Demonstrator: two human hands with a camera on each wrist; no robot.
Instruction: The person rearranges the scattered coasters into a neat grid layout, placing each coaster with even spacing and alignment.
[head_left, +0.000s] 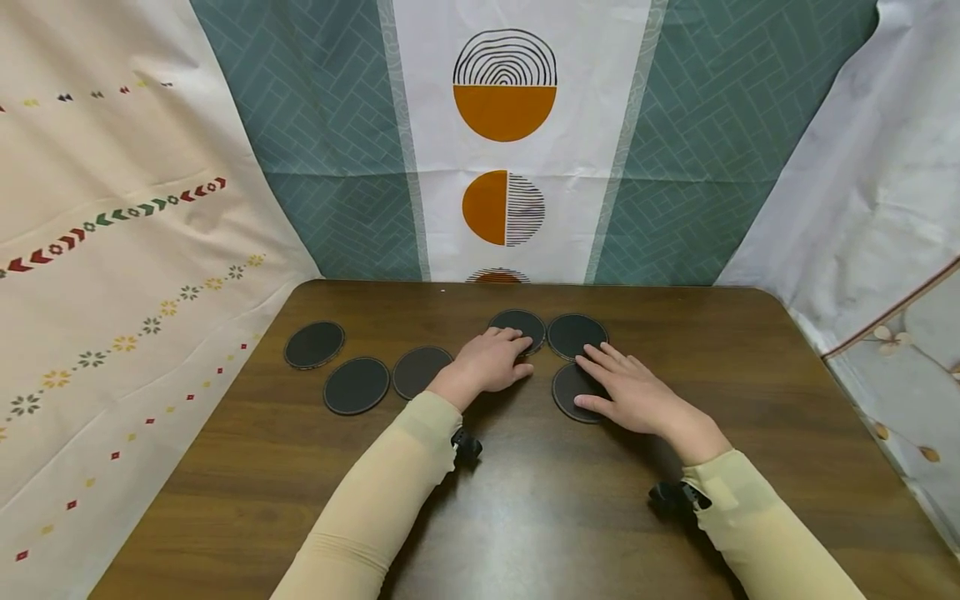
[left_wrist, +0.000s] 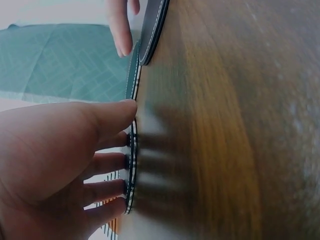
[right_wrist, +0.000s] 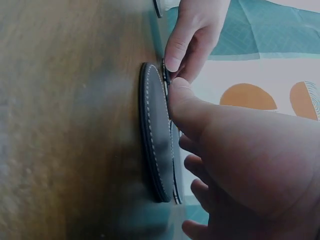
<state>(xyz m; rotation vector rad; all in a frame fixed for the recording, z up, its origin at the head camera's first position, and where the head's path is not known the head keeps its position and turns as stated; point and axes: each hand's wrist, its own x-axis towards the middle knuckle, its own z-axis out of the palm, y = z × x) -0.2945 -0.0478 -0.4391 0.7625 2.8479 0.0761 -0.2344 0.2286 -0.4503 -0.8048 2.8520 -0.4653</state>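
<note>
Several round black leather coasters with stitched rims lie flat on the wooden table. My left hand [head_left: 486,363] reaches to the back middle coaster [head_left: 513,320], its fingers extended and the fingertips resting on it. In the left wrist view, the left fingers [left_wrist: 106,162] lie spread along that coaster's edge. Over the front right coaster [head_left: 568,388] my right hand [head_left: 639,395] is spread, thumb low across its surface and fingertips toward the back right coaster [head_left: 574,335]. The right wrist view shows the stitched rim of the front right coaster [right_wrist: 156,132] beside the thumb.
Three more coasters sit to the left: one at the far left [head_left: 314,345], another nearer [head_left: 356,386], and a third [head_left: 418,372] beside the left wrist. The brown table [head_left: 247,500] ends at the back against a patterned cloth [head_left: 330,217]; pale cloths hang along both sides.
</note>
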